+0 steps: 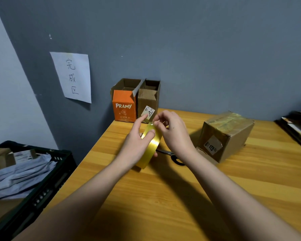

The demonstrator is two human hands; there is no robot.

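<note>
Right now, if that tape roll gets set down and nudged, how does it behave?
The tape roll is round and held on edge by the left hand, so it would probably roll on the smooth table. Its glossy band looks slippery and likely stiff. The end the right hand picks at is probably sticky.

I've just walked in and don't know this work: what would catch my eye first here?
The two hands at the centre, above the wooden table: the left hand grips a shiny yellowish roll of tape while the right hand pinches at its top. Next, the bright orange box standing against the grey wall, and the taped cardboard box on the table to the right.
</note>
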